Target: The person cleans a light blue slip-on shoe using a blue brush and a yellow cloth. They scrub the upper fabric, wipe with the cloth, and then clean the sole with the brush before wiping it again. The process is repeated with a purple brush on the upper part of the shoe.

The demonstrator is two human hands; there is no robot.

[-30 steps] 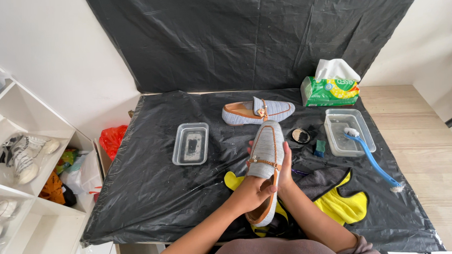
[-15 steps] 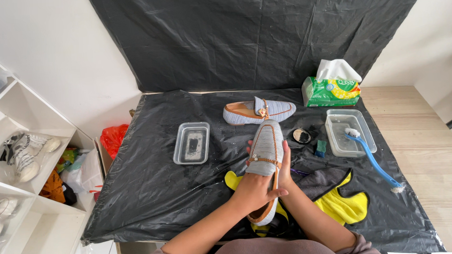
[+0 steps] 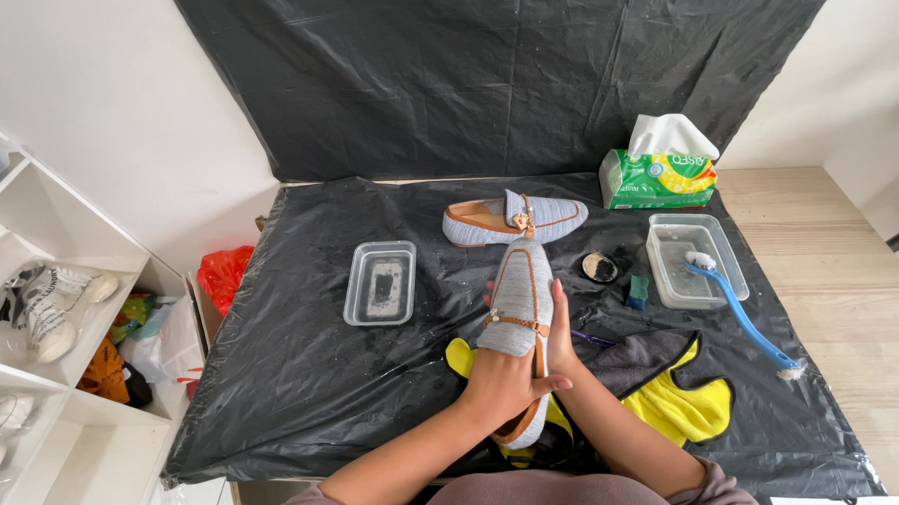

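Both hands hold a grey loafer [image 3: 519, 310] lengthwise above the black sheet [image 3: 304, 377], toe pointing away. The left hand [image 3: 504, 380] wraps closed over its middle and heel; the right hand [image 3: 560, 328] lies flat along its side, fingers extended. A second loafer [image 3: 513, 220] lies beyond, a yellow cloth [image 3: 674, 404] beneath.

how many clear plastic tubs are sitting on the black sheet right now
2: one clear tub left of the held loafer, one clear tub on the right with a blue brush resting on it.
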